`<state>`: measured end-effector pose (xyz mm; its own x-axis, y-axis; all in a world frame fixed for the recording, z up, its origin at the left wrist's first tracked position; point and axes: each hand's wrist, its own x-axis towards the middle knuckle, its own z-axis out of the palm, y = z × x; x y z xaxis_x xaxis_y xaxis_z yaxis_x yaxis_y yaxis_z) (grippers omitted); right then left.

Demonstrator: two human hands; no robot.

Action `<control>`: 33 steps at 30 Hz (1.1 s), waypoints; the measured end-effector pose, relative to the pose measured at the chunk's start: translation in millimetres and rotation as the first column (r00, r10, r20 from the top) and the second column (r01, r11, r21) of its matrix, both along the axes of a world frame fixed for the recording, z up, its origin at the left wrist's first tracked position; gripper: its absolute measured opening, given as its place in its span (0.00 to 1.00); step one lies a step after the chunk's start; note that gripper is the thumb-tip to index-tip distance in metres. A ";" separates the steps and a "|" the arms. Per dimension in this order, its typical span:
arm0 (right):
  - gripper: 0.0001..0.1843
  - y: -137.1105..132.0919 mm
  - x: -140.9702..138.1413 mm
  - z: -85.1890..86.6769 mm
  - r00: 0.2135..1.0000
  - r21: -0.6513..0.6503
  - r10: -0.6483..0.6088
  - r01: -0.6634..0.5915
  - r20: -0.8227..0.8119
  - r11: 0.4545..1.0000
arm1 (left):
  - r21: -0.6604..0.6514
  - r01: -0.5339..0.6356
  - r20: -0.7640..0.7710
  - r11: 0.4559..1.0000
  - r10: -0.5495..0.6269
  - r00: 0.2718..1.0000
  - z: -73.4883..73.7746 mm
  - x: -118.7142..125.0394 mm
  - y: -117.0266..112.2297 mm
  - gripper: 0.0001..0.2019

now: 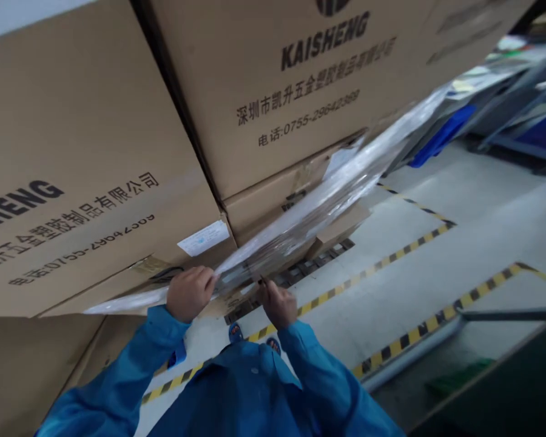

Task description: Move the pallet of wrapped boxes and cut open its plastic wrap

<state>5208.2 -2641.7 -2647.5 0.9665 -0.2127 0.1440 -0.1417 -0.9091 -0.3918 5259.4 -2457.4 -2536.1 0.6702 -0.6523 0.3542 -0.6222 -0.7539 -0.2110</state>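
Transparent plastic stretch film hangs loose in a long, twisted band across the front of stacked cardboard cartons. My left hand is closed around the film near the lower carton's corner. My right hand is pinched a short way to its right, with a small dark pointed item at the fingertips. That item is too small to name, and I cannot tell if it touches the film. Blue sleeves cover both arms.
A dark pallet sits under the cartons on a grey floor with yellow-and-black tape lines. A blue crate and metal shelving stand at the far right. A dark surface fills the lower right corner.
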 end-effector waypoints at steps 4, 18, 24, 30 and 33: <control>0.19 6.6 17.3 18.7 0.935 -0.080 0.132 -0.111 0.331 0.991 | -0.005 -0.028 -0.022 1.000 0.028 0.999 -6.7 1.6 -0.5 0.13; 0.15 9.4 13.6 3.4 0.992 -0.116 0.099 -0.090 0.074 0.989 | -0.068 0.173 0.161 0.983 -0.160 0.974 -5.4 -3.1 -6.9 0.17; 0.15 -12.0 -18.7 -22.0 0.999 -0.164 -0.043 0.038 -0.029 0.986 | -0.100 0.195 0.139 0.976 -0.181 0.974 -6.5 -1.3 -6.7 0.16; 0.14 4.2 11.4 2.1 0.994 -0.104 0.083 -0.089 -0.066 0.991 | -0.097 0.217 0.164 0.971 -0.200 0.966 -3.3 -1.3 -7.0 0.15; 0.14 -2.0 -3.2 -23.7 0.953 -0.116 0.000 -0.037 -0.302 0.993 | -0.131 0.207 0.142 0.969 -0.189 0.972 -5.3 -2.6 -6.1 0.15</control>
